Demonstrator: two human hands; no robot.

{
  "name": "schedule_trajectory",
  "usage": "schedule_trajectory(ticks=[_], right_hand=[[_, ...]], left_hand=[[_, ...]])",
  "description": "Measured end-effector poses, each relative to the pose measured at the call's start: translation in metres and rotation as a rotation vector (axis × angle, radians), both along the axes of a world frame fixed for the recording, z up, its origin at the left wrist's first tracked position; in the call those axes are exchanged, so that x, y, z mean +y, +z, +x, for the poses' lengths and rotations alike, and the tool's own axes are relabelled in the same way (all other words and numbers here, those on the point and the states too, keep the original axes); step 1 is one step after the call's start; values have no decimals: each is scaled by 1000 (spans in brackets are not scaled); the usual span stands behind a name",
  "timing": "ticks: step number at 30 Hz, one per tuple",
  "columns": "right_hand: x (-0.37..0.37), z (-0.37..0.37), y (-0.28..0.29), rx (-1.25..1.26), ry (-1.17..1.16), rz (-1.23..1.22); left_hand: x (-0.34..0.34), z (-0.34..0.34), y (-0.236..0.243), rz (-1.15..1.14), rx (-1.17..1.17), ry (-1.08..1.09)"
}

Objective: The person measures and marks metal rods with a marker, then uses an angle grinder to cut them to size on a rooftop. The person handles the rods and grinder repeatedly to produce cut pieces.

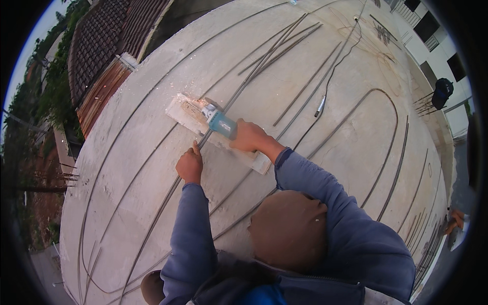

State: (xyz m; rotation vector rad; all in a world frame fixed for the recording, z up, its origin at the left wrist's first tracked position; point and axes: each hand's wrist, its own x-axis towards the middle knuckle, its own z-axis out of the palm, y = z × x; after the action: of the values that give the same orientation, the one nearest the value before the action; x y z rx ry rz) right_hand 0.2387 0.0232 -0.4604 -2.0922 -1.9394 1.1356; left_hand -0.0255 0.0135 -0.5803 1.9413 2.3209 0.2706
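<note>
My right hand [250, 136] is closed round the blue-green body of an angle grinder [223, 125]. Its metal head lies against the rebar [163, 204], and orange sparks [189, 99] spray off toward the far left. The cutting disc is mostly hidden in the spray. My left hand [190, 165] grips the same rebar just nearer than the grinder, thumb along the bar. Whether it holds one bar or two side by side, I cannot tell. Beneath the bar lies a pale, dusty board [261, 163], slanting from the spark area to below my right wrist.
Long rebars [300, 104] lie across the concrete slab [127, 162], one bent into a hook [378, 90]. A black cable with a connector [320, 108] runs to my right. Tiled roofs [101, 43] stand beyond the left edge. Another person's hand [457, 220] shows at the far right.
</note>
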Motion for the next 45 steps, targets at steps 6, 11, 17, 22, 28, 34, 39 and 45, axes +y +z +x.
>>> schedule_trajectory(ticks=[6,11,17,22,28,34,39,45], right_hand=[[3,1,-1,-15,8,5],[5,1,0,-23,1,20],[9,3,0,-21,23,12],[11,5,-4,-31,31,11],[12,4,-5,-44,41,19],[12,6,-4,-55,41,6],[14,5,-3,-57,57,6],[17,6,-4,-66,77,-3]], left_hand=[[-1,-1,0,-39,9,-3],[-3,2,3,-23,14,5],[-3,2,5,-12,28,-1],[-3,4,7,-26,32,0],[-2,0,4,-35,-6,6],[-2,2,6,-49,-13,8],[-2,0,6,-47,-19,5],[-2,1,4,-56,1,4]])
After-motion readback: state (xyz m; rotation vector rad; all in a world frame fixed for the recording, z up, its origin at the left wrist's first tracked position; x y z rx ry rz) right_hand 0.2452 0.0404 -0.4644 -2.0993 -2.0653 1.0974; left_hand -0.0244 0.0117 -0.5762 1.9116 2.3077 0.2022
